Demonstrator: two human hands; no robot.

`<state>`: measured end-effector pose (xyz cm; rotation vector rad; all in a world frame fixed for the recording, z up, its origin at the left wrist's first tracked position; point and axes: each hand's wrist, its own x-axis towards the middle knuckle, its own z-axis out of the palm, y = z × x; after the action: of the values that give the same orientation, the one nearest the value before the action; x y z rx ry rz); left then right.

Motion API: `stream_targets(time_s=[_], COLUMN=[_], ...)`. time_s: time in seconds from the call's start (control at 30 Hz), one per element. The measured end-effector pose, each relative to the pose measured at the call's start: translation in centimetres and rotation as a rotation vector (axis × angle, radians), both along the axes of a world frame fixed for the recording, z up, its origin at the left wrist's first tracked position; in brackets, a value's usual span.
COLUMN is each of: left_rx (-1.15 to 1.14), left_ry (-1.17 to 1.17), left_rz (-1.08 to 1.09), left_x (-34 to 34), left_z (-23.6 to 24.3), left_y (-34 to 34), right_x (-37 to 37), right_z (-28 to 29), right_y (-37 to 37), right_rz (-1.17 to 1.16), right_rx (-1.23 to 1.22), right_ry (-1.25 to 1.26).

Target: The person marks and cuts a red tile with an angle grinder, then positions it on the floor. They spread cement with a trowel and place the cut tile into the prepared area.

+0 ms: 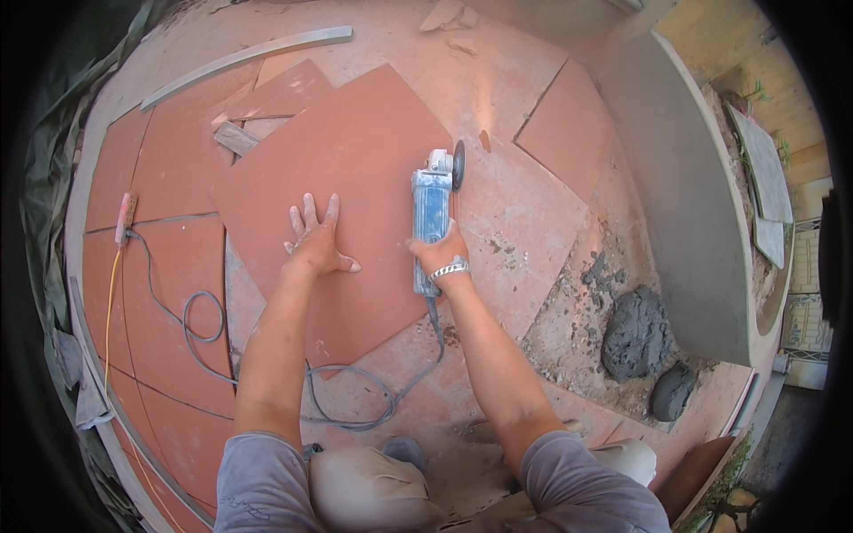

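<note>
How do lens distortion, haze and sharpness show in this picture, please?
Head view: corners black, and the pale metal bar looks bowed; head view: haze softens the top, right of centre, while the angle grinder looks fairly crisp.

A large, square terracotta-red tile (373, 204) lies in the middle, before the person, with the person's left hand (317, 244) on it. To that hand's right, the right hand (440, 251) holds a blue-and-silver angle grinder (433, 200) along the tile's right side. The grinder's grey cable (442, 345) loops between tile and person, then runs left to a red-and-white connector (125, 218) on flat terracotta-red floor tiles (178, 289). Beyond these, at far left, lies a long silver-grey metal bar (258, 58). On the right, a rounded grey mortar heap (637, 333) sits just left of a curved grey wall (689, 204).
</note>
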<state>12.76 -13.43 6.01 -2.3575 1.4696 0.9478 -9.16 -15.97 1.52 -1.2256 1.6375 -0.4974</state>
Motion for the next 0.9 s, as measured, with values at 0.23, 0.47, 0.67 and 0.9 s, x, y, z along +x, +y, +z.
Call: stream_targets(time_s=[0.23,0.47,0.67,0.9], left_rx=[-0.008,-0.003,0.008,-0.034], left_ry=[0.003,0.003,0.001,-0.005], left_rz=[0.002,0.008,-0.001,-0.015], left_x=[0.1,0.1,0.1,0.3], left_z=[-0.1,0.0,0.0,-0.6], left_y=[0.0,0.2,0.1,0.3], right_x=[-0.5,-0.9,-1.2,-1.3], right_z=[0.3,0.0,0.0,0.0], right_y=[1.8,3.2,3.7,3.8], right_rz=[0.003,0.019,0.032,0.037], right_rx=[-0.037,-0.053,-0.020,0.020], right_ry=[0.025,0.059,0.055,0.067])
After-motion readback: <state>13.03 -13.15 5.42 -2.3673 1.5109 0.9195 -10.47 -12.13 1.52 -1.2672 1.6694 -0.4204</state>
